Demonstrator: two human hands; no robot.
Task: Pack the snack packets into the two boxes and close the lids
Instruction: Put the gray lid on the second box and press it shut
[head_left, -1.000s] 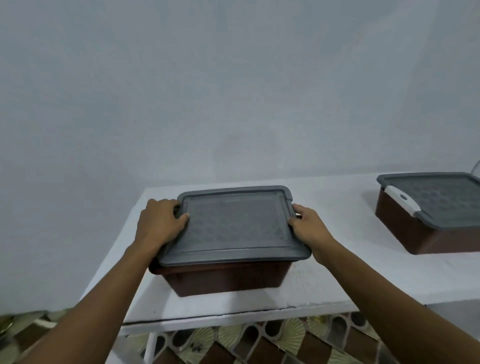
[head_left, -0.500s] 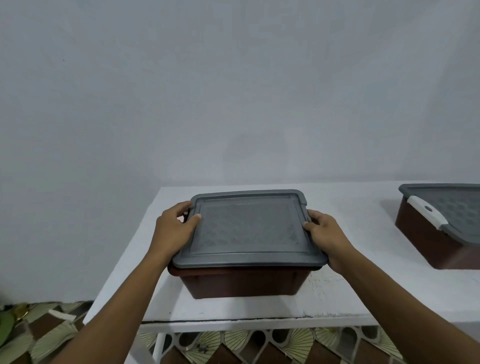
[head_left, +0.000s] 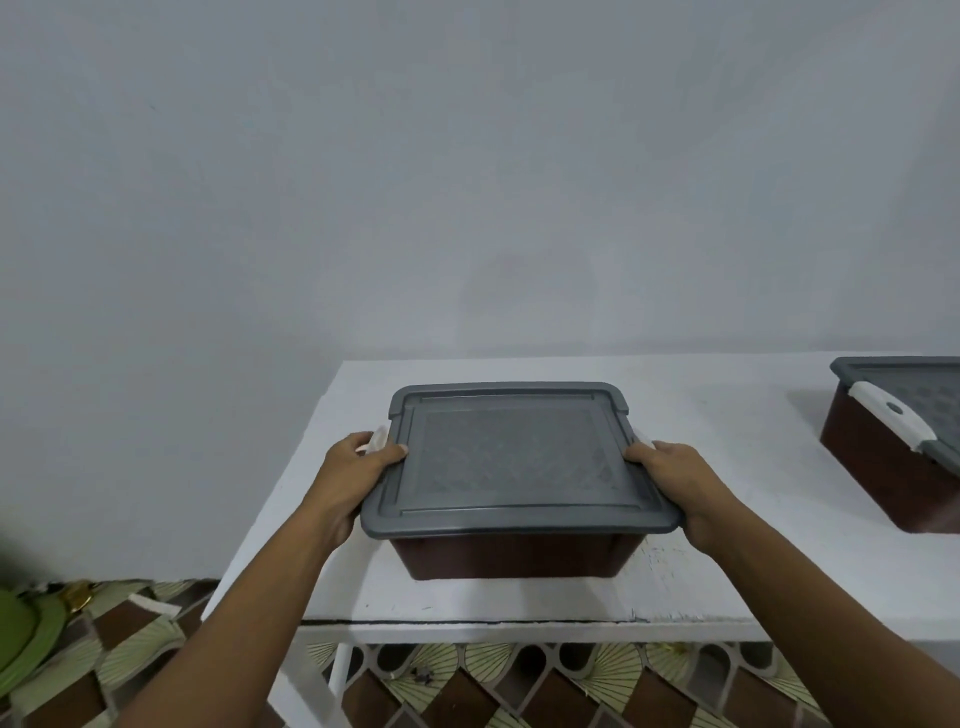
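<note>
Left hand (head_left: 353, 480) grips the L end of the near box (head_left: 519, 553) — thumb laid on top of the grey lid (head_left: 514, 462) at its rim, other fingers curled round the end by a white latch (head_left: 378, 440) that sticks up just behind the thumb. Right hand (head_left: 675, 478) mirrors it on the R end: thumb hooked over the lid edge, fingers wrapped down the side & mostly hidden. A sliver of white shows by its knuckles, too small to tell what. Both forearms reach in from the bottom corners.

Near box: brown body, grey lid w/ a textured centre panel. The lid sits flat on top & covers the whole opening, so contents are hidden. The box is over the L part of the white bench (head_left: 701, 587), near the front edge. Can't tell whether its base rests on the bench or is held just off it — there's dark shadow underneath.

Second box (head_left: 883, 473), same brown body, stands well apart at the R, cut by the frame edge. The second lid (head_left: 919, 395) is on, w/ the second latch (head_left: 888, 418), also white, folded over its L rim.

Plain pale wall behind. Below the bench are patterned brown & cream floor tiles (head_left: 467, 680), and something green (head_left: 26, 634) at far L, blurred.
</note>
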